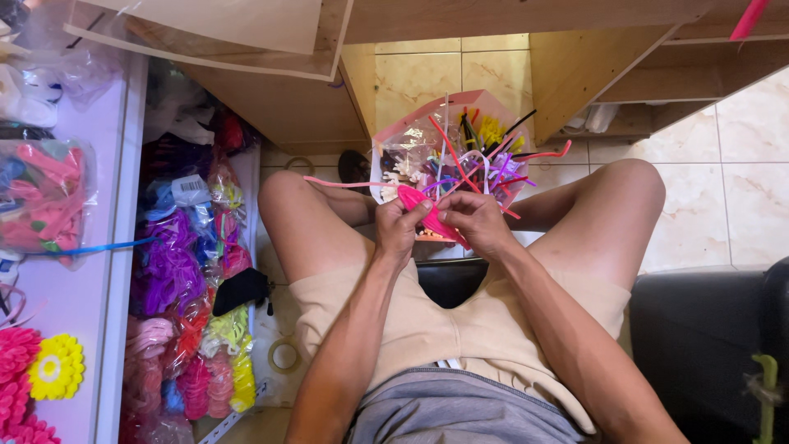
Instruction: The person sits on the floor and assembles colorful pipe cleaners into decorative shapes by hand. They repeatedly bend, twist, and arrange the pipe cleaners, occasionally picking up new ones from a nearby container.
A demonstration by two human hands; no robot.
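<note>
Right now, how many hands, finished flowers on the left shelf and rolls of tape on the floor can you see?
Hands: 2, left hand and right hand, both on a pink piece
Flowers: 2 clear, yellow flower and pink flower; more cut off
Tape roll: 1
Total: 5

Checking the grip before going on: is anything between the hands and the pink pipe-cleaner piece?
Nothing visible. The left hand and right hand both pinch the pink piece directly, above the bag of craft supplies.

Knees flank a pink box (427, 136) of pipe cleaners; tiled floor (740, 189) right seems open.
</note>
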